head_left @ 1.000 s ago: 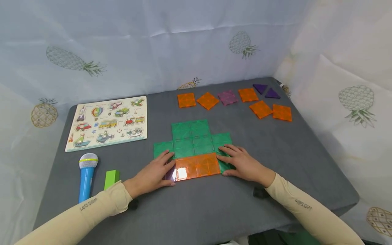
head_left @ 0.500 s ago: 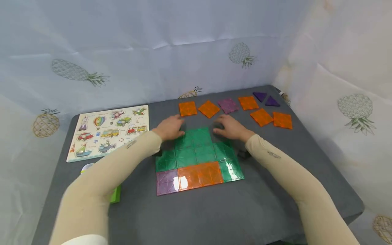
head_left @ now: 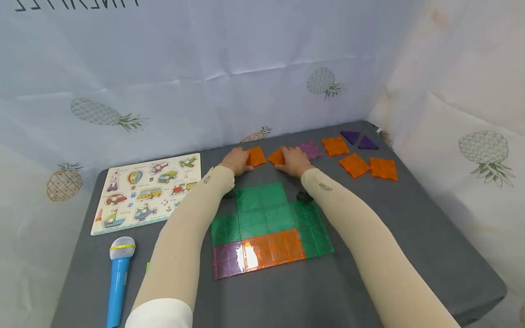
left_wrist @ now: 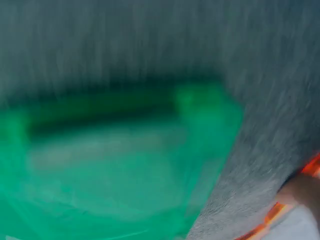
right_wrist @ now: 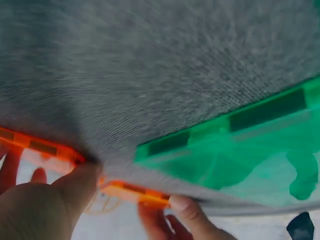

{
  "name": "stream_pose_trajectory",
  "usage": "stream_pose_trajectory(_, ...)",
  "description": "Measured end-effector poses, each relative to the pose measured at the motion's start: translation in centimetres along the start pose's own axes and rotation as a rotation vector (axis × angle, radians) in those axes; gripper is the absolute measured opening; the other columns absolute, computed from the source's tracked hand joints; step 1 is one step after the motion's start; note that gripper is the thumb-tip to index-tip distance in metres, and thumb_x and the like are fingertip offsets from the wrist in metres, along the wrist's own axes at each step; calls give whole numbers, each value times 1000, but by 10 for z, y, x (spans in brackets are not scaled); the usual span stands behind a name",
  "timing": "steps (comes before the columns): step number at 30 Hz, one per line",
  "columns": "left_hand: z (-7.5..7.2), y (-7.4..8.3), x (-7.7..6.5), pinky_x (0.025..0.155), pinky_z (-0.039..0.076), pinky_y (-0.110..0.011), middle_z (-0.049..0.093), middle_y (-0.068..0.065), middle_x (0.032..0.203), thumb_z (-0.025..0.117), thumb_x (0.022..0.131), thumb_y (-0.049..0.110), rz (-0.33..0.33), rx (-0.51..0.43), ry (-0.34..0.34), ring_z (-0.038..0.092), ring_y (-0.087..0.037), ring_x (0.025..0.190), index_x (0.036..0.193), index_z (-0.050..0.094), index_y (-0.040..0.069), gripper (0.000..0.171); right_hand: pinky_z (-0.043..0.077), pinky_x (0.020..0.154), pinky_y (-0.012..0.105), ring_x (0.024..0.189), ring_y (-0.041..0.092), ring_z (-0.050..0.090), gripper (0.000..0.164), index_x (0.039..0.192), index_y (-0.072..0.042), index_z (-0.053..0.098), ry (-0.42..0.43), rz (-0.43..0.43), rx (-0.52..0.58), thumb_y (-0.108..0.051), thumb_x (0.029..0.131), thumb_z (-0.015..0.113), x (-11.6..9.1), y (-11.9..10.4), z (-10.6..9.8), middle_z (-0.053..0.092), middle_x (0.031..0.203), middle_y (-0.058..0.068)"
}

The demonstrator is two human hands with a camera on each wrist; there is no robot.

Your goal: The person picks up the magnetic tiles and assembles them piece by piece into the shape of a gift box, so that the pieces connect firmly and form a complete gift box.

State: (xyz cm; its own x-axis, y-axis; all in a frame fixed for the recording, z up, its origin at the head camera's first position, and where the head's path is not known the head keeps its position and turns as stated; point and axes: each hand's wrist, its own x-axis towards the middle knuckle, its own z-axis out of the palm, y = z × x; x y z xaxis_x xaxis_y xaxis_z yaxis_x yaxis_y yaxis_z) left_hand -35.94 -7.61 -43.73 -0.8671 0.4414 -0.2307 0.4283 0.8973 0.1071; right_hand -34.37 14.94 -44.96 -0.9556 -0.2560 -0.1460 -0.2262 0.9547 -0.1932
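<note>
At the far side of the table, my left hand [head_left: 236, 161] holds the left edge of a translucent orange square tile [head_left: 256, 156]. Beside it my right hand [head_left: 295, 162] grips a second orange tile [head_left: 276, 157], partly hidden under the fingers. The right wrist view shows thumbs and fingers at both orange tiles, with a narrow gap between the tiles. Below the hands lies a flat joined panel of green tiles [head_left: 262, 207], with an orange strip [head_left: 287, 248] and a purple tile [head_left: 225, 262] along its near edge. The left wrist view is blurred, mostly green panel.
Right of my hands lie a purple square [head_left: 311, 150], orange squares [head_left: 354, 165] and dark purple triangles [head_left: 367, 142]. On the left are a vehicle picture puzzle board [head_left: 147, 191] and a blue toy microphone [head_left: 118, 282]. My left forearm mostly hides a green block.
Both hands have left the sides of the panel and reached to the back of the table, taking hold of two orange tiles. The head view has tilted upward.
</note>
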Motion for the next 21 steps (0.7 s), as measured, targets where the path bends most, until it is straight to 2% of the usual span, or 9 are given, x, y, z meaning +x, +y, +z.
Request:
stream_pose_trajectory(2, -4, -5, -7, 87, 44, -40, 58, -16, 108, 60, 88, 41, 40, 14, 5, 53, -29, 98, 114, 60, 1, 47, 39, 98, 49, 117, 33, 46, 65, 134, -11, 40, -14, -95, 2, -45, 84, 63, -7, 10, -7, 53, 130, 12)
stream_pose_trajectory(5, -12, -20, -28, 80, 41, -39, 58, -15, 101, 63, 87, 38, 109, 18, -2, 51, -26, 89, 109, 62, 1, 43, 37, 101, 46, 119, 30, 45, 64, 132, -12, 43, -60, -222, 22, -38, 81, 70, -23, 32, -20, 54, 129, 9)
stream_pose_trajectory(8, -19, -40, -59, 75, 41, -38, 58, -14, 98, 67, 84, 35, 181, 22, 1, 50, -24, 82, 108, 63, 0, 43, 36, 103, 47, 125, 31, 42, 67, 134, -10, 44, -133, -302, 33, -31, 78, 74, -44, 54, -32, 51, 133, 9)
stream_pose_trajectory(10, -20, -50, -83, 76, 43, -39, 58, -15, 100, 70, 82, 34, 212, 9, -5, 52, -24, 82, 111, 63, 0, 46, 35, 104, 48, 128, 31, 39, 68, 136, -11, 44, -191, -310, 24, -29, 78, 75, -57, 65, -35, 48, 136, 9)
stream_pose_trajectory(14, -15, -59, -124, 83, 48, -43, 58, -19, 110, 71, 81, 34, 219, -44, -33, 57, -27, 91, 120, 60, -2, 54, 34, 105, 50, 130, 33, 38, 68, 138, -11, 43, -228, -337, 30, -30, 80, 73, -74, 80, -35, 45, 140, 10)
stream_pose_trajectory(21, -6, -63, -162, 90, 48, -45, 57, -19, 119, 69, 82, 37, 171, -98, 64, 58, -30, 99, 120, 61, -1, 55, 40, 98, 50, 124, 31, 41, 70, 138, -13, 41, -179, -372, 24, -33, 80, 73, -93, 78, -35, 51, 133, 8)
